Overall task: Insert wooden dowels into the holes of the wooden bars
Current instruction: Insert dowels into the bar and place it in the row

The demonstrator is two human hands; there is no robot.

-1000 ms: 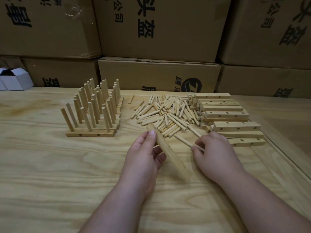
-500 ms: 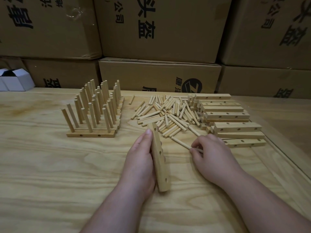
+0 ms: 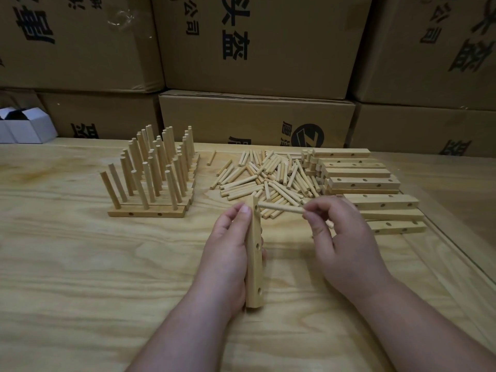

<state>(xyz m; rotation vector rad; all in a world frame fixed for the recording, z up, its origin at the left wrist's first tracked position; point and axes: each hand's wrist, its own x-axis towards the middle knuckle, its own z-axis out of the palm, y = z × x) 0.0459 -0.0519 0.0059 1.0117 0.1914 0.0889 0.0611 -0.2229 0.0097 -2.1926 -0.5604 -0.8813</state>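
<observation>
Head view: left hand (image 3: pixel 228 253) gripping wooden bar (image 3: pixel 254 253) on edge on plywood table (image 3: pixel 80 264); right hand (image 3: pixel 346 237) pinching dowel (image 3: pixel 280 208), tip at top hole. Risks: angled entry jamming dowel; bar tipping under sideways push.

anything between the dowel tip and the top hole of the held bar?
Nothing visible. The right hand pinches the dowel level, its free end right at the farthest hole of the bar, which the left hand grips on edge, holes facing right. The left thumb lies on the bar's other face, off that hole.
</observation>
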